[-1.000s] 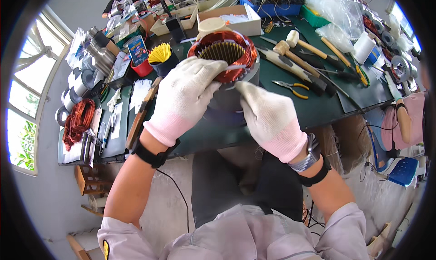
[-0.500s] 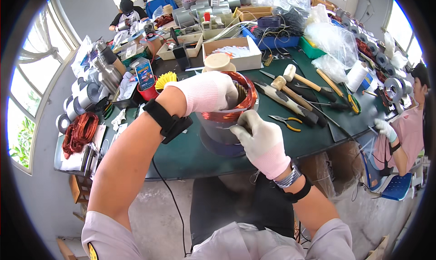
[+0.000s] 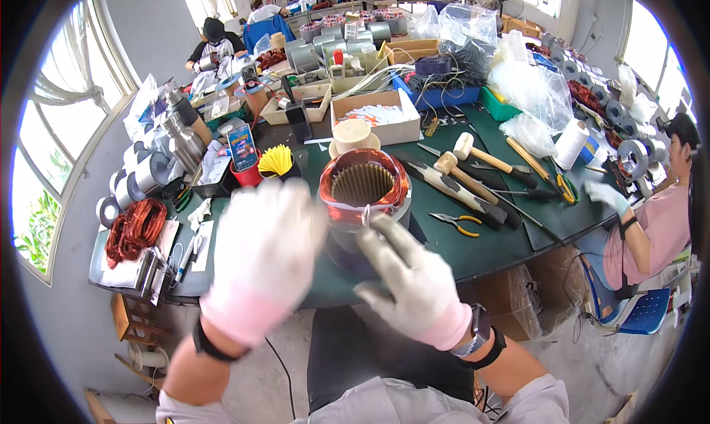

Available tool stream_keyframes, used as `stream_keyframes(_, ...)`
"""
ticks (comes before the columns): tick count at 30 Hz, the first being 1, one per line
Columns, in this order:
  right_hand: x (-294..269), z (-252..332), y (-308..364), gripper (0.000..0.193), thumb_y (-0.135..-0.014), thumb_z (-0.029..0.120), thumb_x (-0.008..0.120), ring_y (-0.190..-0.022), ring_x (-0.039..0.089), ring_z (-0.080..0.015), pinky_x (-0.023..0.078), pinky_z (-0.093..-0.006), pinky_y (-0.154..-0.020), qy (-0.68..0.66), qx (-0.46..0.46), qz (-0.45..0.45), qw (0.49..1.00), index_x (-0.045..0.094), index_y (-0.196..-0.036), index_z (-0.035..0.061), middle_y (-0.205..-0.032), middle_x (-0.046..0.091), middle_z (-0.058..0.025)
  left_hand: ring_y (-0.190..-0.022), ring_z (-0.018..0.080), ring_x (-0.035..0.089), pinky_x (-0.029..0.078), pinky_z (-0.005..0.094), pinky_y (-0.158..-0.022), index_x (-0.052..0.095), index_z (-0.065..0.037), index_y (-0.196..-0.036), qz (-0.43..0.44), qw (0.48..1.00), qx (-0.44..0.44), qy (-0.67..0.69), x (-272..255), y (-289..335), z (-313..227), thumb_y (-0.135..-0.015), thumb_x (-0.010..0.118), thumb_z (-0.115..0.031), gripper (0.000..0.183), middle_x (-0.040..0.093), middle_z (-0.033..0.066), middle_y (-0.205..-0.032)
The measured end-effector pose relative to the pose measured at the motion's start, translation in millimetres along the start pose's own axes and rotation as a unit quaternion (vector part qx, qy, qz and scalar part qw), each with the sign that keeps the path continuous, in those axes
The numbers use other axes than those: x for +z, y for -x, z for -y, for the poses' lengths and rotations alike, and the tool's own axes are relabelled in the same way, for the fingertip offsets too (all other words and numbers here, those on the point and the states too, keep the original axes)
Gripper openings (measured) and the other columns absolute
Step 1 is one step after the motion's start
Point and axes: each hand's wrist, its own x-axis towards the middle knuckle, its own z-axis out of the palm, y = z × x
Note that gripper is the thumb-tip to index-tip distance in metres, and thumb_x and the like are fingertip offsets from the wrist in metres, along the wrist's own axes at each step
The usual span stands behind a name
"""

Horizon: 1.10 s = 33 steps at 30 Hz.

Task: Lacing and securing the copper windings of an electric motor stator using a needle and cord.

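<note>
A motor stator (image 3: 362,187) stands upright on the green table in front of me, its copper windings (image 3: 399,183) ringing the slotted bore. At its near rim a small loop of white cord (image 3: 366,215) sticks up. My right hand (image 3: 414,287), in a white glove with a pink cuff, has its fingertips by that loop. Its thumb is spread away from the fingers, and the hand looks open. My left hand (image 3: 262,257), gloved alike, is in the air left of the stator, smeared by motion; whether it holds anything cannot be made out.
Pliers (image 3: 456,223), mallets (image 3: 477,157) and scissors (image 3: 567,189) lie to the right. Behind the stator are a cream spool (image 3: 353,135) and a white box (image 3: 403,120). Red wire coils (image 3: 137,231) lie at left. A co-worker (image 3: 647,224) sits at far right.
My left hand has pulled back from the stator, down and to the left, uncovering its bore. The right hand has moved slightly down and left, its fingers opening from a pinch.
</note>
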Motion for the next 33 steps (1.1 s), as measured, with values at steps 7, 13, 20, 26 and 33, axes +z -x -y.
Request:
stream_keyframes(7,17.6,16.9,49.0,0.033,-0.094,0.013,0.075,-0.069,0.070,-0.0272,0.055,-0.0399,-0.060,0.038,0.018,0.085,0.995,0.064,-0.126,0.0087,-0.084,0.068,-0.0045,-0.088,0.0319,0.070,0.055,0.0442,-0.078,0.072,-0.005,-0.099,-0.050,0.976,-0.073,0.200,12.4,84.7,-57.2,-0.078,0.078,-0.002,0.022,0.070,0.0126,-0.101)
stream_keyframes(13,22.4,38.0,102.8,0.020,-0.097,0.009,0.073,-0.064,0.069,-0.0220,0.054,-0.0331,-0.059,-0.206,0.136,0.084,0.965,0.074,-0.117,0.0094,-0.076,0.068,-0.0056,-0.111,0.0320,0.071,0.059,0.0426,-0.099,0.043,0.006,-0.150,0.089,0.390,-0.336,0.853,91.3,94.8,-84.9,-0.104,0.069,-0.049,0.076,0.064,0.0217,-0.131)
stream_keyframes(20,-32.9,-2.8,215.4,0.025,-0.110,0.017,0.058,-0.062,0.068,-0.0093,0.057,-0.0266,-0.057,-0.324,0.563,0.110,0.752,0.075,-0.119,0.0008,-0.078,0.073,-0.0047,-0.056,0.0078,0.053,0.037,0.0201,-0.048,0.061,0.002,-0.129,0.012,0.473,-0.451,0.757,71.0,84.6,-32.5,-0.102,0.063,-0.024,0.037,0.062,0.0032,-0.080)
stream_keyframes(26,-75.5,-86.8,342.7,0.024,-0.109,0.016,0.056,-0.048,0.057,-0.0097,0.047,-0.0276,-0.043,-0.134,0.662,-0.119,0.728,0.071,-0.118,-0.0011,-0.075,0.064,-0.0045,-0.055,0.0062,0.055,0.043,0.0217,-0.051,0.069,0.001,-0.108,0.050,0.532,-0.558,0.635,68.3,183.4,-41.7,-0.102,0.059,-0.010,0.016,0.064,0.0032,-0.074)
stream_keyframes(33,-70.3,-48.2,246.8,0.037,-0.106,0.002,0.045,-0.061,0.068,-0.0143,0.056,-0.0290,-0.060,-0.117,0.528,-0.043,0.840,0.059,-0.139,-0.0038,-0.090,0.072,-0.0116,-0.102,0.0348,0.075,0.060,0.0412,-0.092,0.075,0.000,-0.117,0.231,0.847,-0.276,0.392,110.1,263.2,-97.2,-0.090,0.076,-0.010,0.029,0.077,0.0170,-0.107)
